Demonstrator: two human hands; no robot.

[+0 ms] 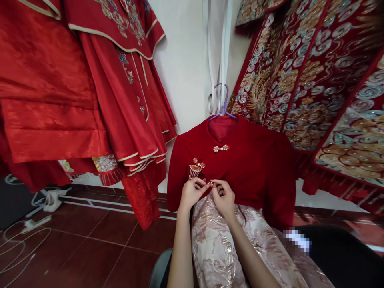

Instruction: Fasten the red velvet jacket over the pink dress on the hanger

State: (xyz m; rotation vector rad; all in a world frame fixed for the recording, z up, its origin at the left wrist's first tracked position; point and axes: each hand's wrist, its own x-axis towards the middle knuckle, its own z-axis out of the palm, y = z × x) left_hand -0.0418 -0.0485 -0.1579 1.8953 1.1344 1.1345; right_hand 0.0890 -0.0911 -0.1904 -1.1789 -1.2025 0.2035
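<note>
A dark red velvet jacket [255, 164] hangs on a purple hanger [223, 108] over a pink-gold brocade skirt [216, 244]. It has a pearl clasp [221, 148] at the collar and a tasselled brooch [195, 168] below it. My left hand [190, 193] and my right hand [223, 198] meet at the jacket's front edge, fingers pinched on a small pearl clasp [210, 184] between them.
Red embroidered robes [99, 80] hang at the left. Ornate gold-patterned garments [315, 72] hang at the right. White straps [220, 52] hang on the wall behind. Cables and a power strip [39, 218] lie on the dark red tiled floor. A black surface [345, 256] sits low right.
</note>
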